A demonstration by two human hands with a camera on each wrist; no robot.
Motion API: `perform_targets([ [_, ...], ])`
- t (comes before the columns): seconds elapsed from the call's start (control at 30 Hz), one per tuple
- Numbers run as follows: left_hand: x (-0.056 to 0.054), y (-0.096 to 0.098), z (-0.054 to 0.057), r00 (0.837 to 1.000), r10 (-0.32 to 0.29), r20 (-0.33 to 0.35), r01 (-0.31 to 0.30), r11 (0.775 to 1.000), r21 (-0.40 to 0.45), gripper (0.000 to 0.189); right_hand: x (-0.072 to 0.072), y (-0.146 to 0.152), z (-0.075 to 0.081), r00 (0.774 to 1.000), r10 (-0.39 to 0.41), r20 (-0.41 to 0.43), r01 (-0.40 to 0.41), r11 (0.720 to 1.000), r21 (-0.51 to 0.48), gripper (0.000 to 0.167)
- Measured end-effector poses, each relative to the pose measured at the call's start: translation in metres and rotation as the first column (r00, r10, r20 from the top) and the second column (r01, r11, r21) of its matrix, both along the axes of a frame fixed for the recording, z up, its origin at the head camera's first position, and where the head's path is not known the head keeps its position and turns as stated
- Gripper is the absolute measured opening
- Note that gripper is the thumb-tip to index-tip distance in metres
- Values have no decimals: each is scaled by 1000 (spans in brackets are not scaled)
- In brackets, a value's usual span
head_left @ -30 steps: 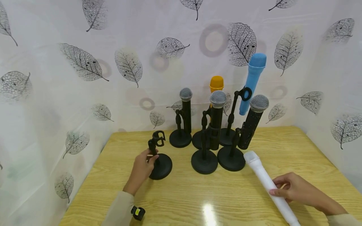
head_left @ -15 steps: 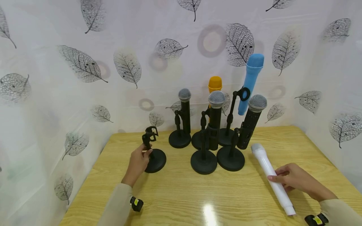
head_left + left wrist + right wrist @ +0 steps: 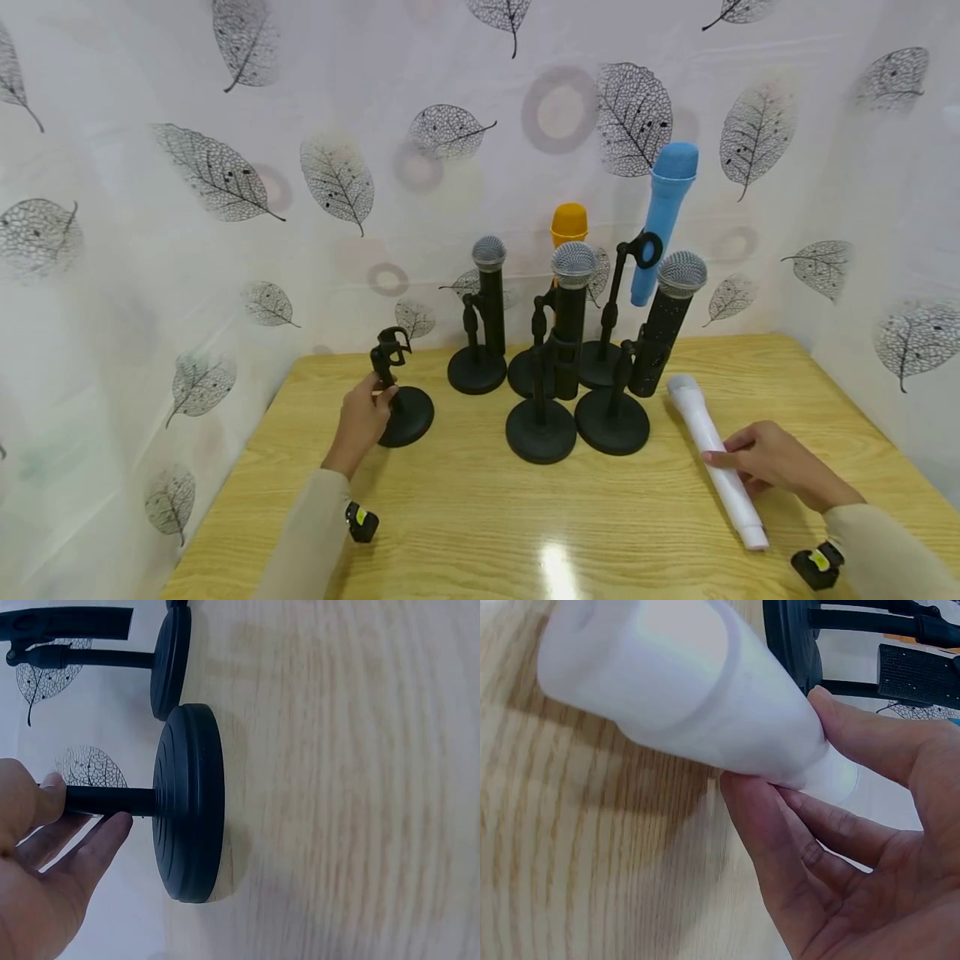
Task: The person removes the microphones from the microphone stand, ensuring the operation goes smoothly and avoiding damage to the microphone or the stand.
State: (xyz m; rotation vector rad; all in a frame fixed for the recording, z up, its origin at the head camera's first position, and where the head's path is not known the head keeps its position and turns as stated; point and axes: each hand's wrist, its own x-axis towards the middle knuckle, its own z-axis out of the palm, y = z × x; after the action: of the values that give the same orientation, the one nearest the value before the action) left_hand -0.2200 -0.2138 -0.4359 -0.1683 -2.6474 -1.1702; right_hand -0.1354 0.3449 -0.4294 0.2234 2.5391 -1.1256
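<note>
My left hand (image 3: 362, 423) pinches the upright post of a black microphone stand (image 3: 408, 417) at the left of the table. The stand's clip at the top is bare, and in the left wrist view its round base (image 3: 191, 802) appears at or just over the tabletop. On the right, my right hand (image 3: 776, 467) grips a white microphone (image 3: 716, 458) around its body, thumb on one side and fingers on the other. That microphone lies slanted, head toward the back; whether it touches the wood I cannot tell.
Several stands with microphones stand at the back centre: black ones with silver heads (image 3: 573, 265), an orange one (image 3: 569, 223) mostly hidden, and a tilted blue one (image 3: 666, 212). Behind the wooden table (image 3: 465, 517) hangs a leaf-patterned cloth (image 3: 450, 50).
My left hand has moved the bare stand back and slightly left. My right hand has shifted the white microphone a little farther back, turning it slightly more upright in the view.
</note>
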Motion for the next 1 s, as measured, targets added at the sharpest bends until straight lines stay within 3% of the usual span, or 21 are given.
perform_targets([
  [0.53,-16,-6,0,1000,23,-5,-23,999,-22,19,-5,-3,-1,1000,10,-17,-10,1000,11,73],
  [1.0,-17,-5,-1,998,60,9,-60,998,-16,22,-5,-4,-3,1000,-14,-15,14,999,45,76],
])
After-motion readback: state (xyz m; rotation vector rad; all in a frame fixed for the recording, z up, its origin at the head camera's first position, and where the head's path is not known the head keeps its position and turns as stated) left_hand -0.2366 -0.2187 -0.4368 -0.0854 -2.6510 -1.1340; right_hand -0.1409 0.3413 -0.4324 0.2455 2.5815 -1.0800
